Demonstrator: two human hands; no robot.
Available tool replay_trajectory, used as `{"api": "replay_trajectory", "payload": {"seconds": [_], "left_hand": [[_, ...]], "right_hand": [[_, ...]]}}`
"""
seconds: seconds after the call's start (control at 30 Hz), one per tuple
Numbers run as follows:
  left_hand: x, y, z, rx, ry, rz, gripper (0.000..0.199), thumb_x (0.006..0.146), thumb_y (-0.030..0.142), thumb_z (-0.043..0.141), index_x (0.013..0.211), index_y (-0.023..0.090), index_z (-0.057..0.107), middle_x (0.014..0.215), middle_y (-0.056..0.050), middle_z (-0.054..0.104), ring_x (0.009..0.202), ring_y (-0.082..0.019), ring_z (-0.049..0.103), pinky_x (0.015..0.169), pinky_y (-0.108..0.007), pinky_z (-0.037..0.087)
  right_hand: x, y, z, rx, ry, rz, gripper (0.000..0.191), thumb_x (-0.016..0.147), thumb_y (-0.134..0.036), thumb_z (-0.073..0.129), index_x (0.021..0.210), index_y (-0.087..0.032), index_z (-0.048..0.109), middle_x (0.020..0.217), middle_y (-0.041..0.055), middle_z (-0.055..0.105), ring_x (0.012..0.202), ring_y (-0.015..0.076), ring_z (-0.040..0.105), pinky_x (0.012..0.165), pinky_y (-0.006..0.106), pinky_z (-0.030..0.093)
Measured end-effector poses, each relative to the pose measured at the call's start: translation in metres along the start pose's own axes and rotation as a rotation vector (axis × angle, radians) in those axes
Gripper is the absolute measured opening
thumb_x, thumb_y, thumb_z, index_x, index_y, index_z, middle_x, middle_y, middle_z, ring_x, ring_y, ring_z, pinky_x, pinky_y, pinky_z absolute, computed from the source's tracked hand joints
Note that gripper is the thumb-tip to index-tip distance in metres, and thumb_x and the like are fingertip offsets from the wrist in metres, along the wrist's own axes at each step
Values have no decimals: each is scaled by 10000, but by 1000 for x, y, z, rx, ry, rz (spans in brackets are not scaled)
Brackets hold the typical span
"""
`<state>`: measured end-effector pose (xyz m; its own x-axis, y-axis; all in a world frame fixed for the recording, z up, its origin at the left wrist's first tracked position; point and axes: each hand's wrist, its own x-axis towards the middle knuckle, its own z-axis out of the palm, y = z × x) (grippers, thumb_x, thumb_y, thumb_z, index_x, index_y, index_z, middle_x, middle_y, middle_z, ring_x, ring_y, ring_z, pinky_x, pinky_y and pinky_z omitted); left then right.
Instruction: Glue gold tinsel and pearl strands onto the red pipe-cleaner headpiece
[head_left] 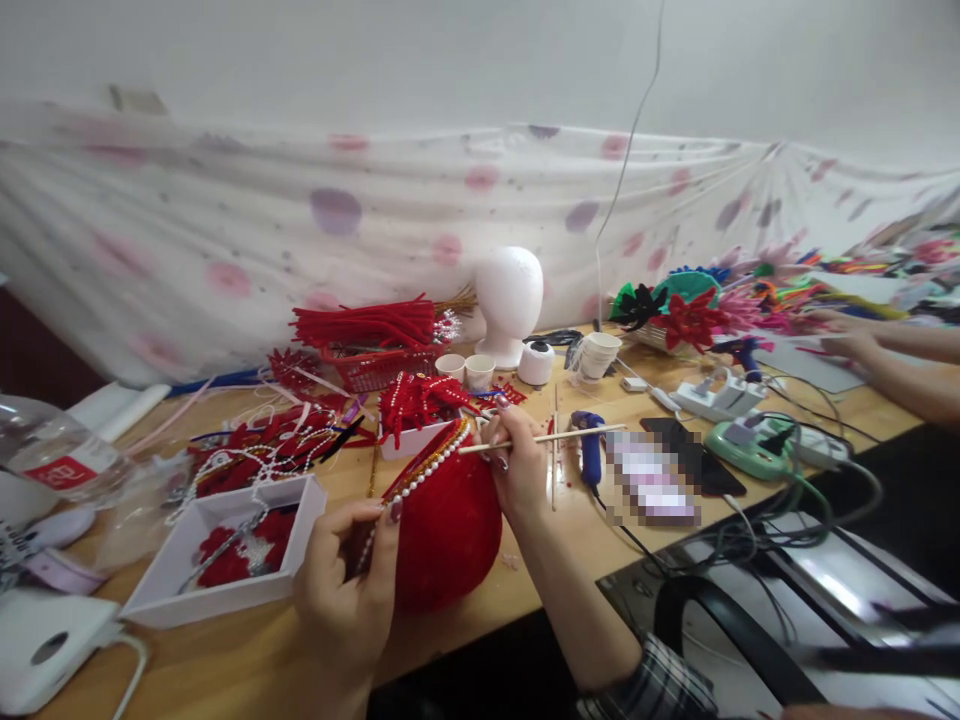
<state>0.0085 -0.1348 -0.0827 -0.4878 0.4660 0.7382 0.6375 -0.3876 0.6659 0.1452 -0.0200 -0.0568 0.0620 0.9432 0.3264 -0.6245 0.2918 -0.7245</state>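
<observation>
A rounded red velvet piece [450,540], perhaps a headpiece, is in front of me at the table's near edge. Along its upper edge run a gold trim and a white pearl bead strand [420,472]. My left hand [341,570] pinches the strand between thumb and finger at the velvet's left side. In my right hand [517,455] is a thin wooden stick [555,436], one tip touching or close to the trim's right end. The fingers of this hand are closed, resting by the velvet's upper right; part of the velvet is hidden behind my hands.
A white box [225,590] with red pieces lies left, beside loose beads. Behind stand a white foam head [510,300], paper cups [480,373] and a red basket [382,368]. Right are a blue glue gun [591,450], phones, cables, power strips [720,395] and another person's arms [900,360].
</observation>
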Motion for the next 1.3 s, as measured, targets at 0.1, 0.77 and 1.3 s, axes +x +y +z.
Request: {"api": "replay_trajectory", "payload": {"seconds": [0.1, 0.77, 1.3], "left_hand": [[1, -1, 0, -13, 19, -20, 101, 867, 293, 735, 868, 210, 676, 732, 51, 704, 544, -56, 631, 544, -103, 515], [-1, -4, -5, -45, 104, -154, 229, 749, 395, 775, 811, 198, 676, 706, -8, 721, 562, -142, 679, 515, -219, 552], [1, -8, -2, -82, 169, -252, 352, 640, 480, 875, 784, 212, 698, 662, 29, 703, 529, -137, 629, 503, -246, 499]], "right_hand": [[0, -1, 4, -23, 14, -7, 370, 944, -451, 698, 692, -190, 625, 575, -59, 543, 464, 91, 460, 470, 244, 412], [-12, -16, 25, -120, 85, 7, 462, 763, -507, 701, 417, -305, 470, 415, -40, 366, 455, 149, 304, 499, 330, 250], [-12, -10, 17, -135, 86, 9, 548, 821, -571, 710, 448, -277, 437, 435, -41, 387, 458, 136, 315, 480, 310, 286]]}}
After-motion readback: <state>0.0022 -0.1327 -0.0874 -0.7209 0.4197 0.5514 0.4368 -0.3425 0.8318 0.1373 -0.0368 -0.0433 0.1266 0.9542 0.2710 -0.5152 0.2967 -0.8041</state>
